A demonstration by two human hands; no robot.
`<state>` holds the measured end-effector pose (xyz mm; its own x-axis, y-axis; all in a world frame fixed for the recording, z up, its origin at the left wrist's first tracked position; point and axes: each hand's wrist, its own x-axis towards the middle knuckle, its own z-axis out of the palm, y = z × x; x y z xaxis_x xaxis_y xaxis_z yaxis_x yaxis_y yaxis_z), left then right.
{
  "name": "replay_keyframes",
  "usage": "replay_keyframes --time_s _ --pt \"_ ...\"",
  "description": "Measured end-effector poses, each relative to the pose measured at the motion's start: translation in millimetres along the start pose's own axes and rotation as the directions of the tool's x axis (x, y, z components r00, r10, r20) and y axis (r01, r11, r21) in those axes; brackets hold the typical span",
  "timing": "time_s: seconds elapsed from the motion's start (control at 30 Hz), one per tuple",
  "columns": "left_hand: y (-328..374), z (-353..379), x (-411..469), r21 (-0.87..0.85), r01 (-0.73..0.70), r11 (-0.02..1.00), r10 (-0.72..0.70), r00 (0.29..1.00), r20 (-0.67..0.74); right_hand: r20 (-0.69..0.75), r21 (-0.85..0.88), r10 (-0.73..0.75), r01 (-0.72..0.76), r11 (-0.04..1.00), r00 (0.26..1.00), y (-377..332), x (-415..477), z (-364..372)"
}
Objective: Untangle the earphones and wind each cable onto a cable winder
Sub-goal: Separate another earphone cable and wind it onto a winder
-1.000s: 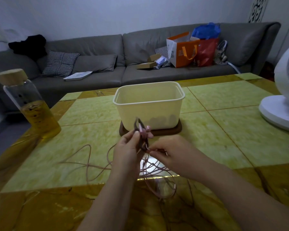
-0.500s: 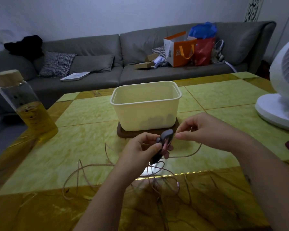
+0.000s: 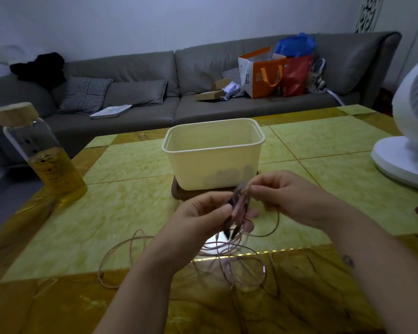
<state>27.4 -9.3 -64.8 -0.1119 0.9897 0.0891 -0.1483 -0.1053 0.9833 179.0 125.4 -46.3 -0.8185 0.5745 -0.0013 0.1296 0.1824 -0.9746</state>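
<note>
1. At the near edge of the green-and-amber marble-patterned bench (image 3: 121, 213), loose loops of a thin pink earphone cable (image 3: 252, 273) sprawl across the surface between the person's forearms.
2. Just above those loops, the left hand (image 3: 198, 220) grips a slim dark grey cable winder (image 3: 229, 229), fingers curled round it. The winder is held tilted, clear of the bench, with several pink turns of cable round its middle.
3. The right hand (image 3: 287, 198) meets the winder's upper end, its fingertips pinching the cable there. A strand drops from that side in a curve towards the bench. Motion blur hides the finer detail of the pinch.
4. Behind the hands, a cream rectangular plastic tub (image 3: 212, 162) stands on a dark wooden board (image 3: 177, 192). Dim shapes show through its front wall, too faint to identify.
5. To the left stands a clear glass bottle with a wooden cap (image 3: 46, 160), about half full of yellow liquid. At the right edge sits a white round fan (image 3: 410, 141) on its base.
6. Beyond the bench runs a long grey sofa (image 3: 135, 68), carrying a houndstooth cushion (image 3: 85, 92), a black garment (image 3: 39, 67), an orange paper bag (image 3: 261, 73) and a red bag (image 3: 297, 75).
</note>
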Motion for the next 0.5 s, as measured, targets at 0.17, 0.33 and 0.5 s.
replay_keyframes --time_s 0.17,0.33,0.5 --pt "-4.1 -2.1 10.0 -0.409 -0.003 0.912 -0.085 0.977 -0.197 0.052 0.31 0.074 -0.087 0.947 0.996 11.7 12.1 40.7" --pt "-5.5 -5.5 15.8 -0.498 -0.092 0.862 -0.12 0.918 -0.378 0.006 -0.23 -0.065 0.064 0.971 0.998 10.6 12.6 52.8" --pt "-11.0 -12.3 22.1 -0.56 -0.201 0.804 -0.122 0.865 -0.486 0.095 -0.524 -0.108 0.142 0.84 0.99 1.5 7.6 52.4"
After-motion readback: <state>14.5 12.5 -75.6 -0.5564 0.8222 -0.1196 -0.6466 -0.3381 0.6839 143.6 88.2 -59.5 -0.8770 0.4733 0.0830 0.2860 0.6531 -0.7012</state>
